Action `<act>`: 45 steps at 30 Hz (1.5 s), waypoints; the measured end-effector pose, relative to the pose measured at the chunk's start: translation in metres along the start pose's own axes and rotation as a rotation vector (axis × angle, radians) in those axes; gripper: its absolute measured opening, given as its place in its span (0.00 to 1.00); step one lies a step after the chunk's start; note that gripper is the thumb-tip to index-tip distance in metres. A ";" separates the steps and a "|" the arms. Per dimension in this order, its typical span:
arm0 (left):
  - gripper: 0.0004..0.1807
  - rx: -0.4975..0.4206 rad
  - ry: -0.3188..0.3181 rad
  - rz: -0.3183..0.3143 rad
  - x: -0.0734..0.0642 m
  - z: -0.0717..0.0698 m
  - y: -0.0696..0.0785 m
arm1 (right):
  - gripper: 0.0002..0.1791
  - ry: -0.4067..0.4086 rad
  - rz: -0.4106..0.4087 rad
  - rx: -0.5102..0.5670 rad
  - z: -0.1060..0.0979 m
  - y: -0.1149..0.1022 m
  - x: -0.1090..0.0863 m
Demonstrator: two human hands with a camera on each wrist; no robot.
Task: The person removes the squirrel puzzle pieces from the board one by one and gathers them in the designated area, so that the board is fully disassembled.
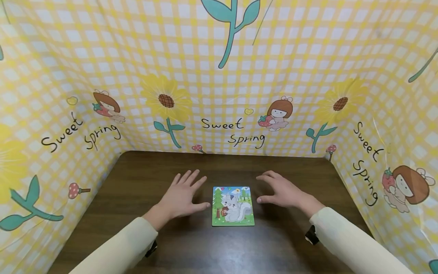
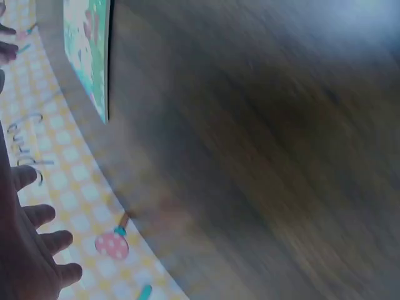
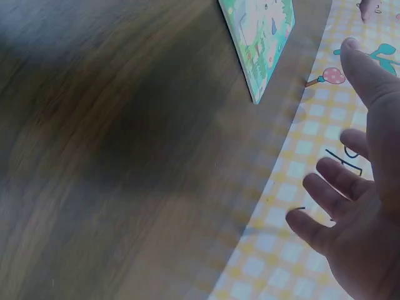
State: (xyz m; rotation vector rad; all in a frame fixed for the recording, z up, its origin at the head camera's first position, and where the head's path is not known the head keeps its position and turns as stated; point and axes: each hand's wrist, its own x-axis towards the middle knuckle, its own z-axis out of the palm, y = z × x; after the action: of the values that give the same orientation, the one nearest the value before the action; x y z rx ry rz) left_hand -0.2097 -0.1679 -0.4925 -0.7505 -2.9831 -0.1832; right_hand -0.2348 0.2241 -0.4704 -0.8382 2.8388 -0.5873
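A square picture puzzle (image 1: 233,206) lies flat on the dark wooden table, showing a white squirrel among green trees with thin joint lines across it. My left hand (image 1: 181,196) is just left of the puzzle, fingers spread and thumb pointing toward its left edge. On the other side my right hand (image 1: 282,190) hovers with fingers loosely extended, its thumb near the puzzle's right edge. Neither hand holds anything. The left wrist view catches the puzzle's corner (image 2: 94,69) beyond the left fingers, and the right wrist view has its edge (image 3: 259,50) past the right thumb.
Yellow-and-white checked cloth (image 1: 219,95) with flowers, strawberry figures and lettering stands as walls behind and on both sides. The dark wooden table (image 1: 226,251) meets it along the back edge. Dark bands sit under both pale sleeves (image 1: 119,243).
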 end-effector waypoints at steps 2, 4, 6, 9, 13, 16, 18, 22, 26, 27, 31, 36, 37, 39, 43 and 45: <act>0.53 -0.005 -0.016 0.022 0.004 0.003 0.009 | 0.44 -0.022 0.010 0.042 0.003 -0.001 0.005; 0.52 -0.020 -0.030 0.052 0.008 0.006 0.018 | 0.41 -0.034 0.008 0.068 0.006 -0.001 0.011; 0.51 -0.031 -0.045 0.077 0.012 0.010 0.026 | 0.38 -0.044 0.003 0.094 0.010 -0.002 0.017; 0.51 -0.029 -0.064 0.108 0.018 0.016 0.038 | 0.35 -0.054 -0.013 0.122 0.015 -0.002 0.023; 0.51 -0.028 -0.103 0.135 0.023 0.023 0.050 | 0.31 -0.056 -0.020 0.150 0.025 -0.003 0.029; 0.50 -0.053 -0.133 0.150 0.025 0.028 0.059 | 0.30 -0.055 -0.022 0.163 0.033 -0.004 0.034; 0.50 -0.069 -0.141 0.161 0.026 0.031 0.064 | 0.30 -0.056 -0.029 0.170 0.037 -0.004 0.037; 0.47 -0.094 -0.161 0.186 0.028 0.040 0.074 | 0.29 -0.063 -0.035 0.180 0.046 -0.004 0.041; 0.45 -0.104 -0.199 0.206 0.030 0.051 0.080 | 0.30 -0.070 -0.017 0.171 0.051 -0.004 0.045; 0.44 -0.105 -0.207 0.209 0.030 0.054 0.081 | 0.30 -0.071 -0.014 0.169 0.052 -0.004 0.046; 0.43 -0.087 -0.240 0.220 0.030 0.063 0.083 | 0.30 -0.073 -0.001 0.160 0.056 -0.004 0.049; 0.41 -0.044 -0.239 0.239 0.028 0.069 0.084 | 0.28 -0.075 0.001 0.156 0.057 -0.006 0.051; 0.41 -0.039 -0.233 0.245 0.028 0.071 0.084 | 0.28 -0.076 0.002 0.156 0.057 -0.007 0.051; 0.40 -0.026 -0.227 0.258 0.028 0.072 0.084 | 0.28 -0.078 0.003 0.160 0.056 -0.008 0.051; 0.38 0.013 -0.222 0.272 0.026 0.075 0.086 | 0.28 -0.075 0.005 0.156 0.057 -0.008 0.052; 0.37 0.024 -0.222 0.273 0.025 0.074 0.087 | 0.28 -0.072 0.011 0.154 0.058 -0.008 0.054</act>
State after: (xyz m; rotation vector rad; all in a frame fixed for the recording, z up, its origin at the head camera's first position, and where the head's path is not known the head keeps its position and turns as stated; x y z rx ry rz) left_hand -0.1927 -0.0701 -0.5550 -1.2382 -3.0307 -0.0516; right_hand -0.2630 0.1697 -0.5205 -0.8000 2.6911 -0.7475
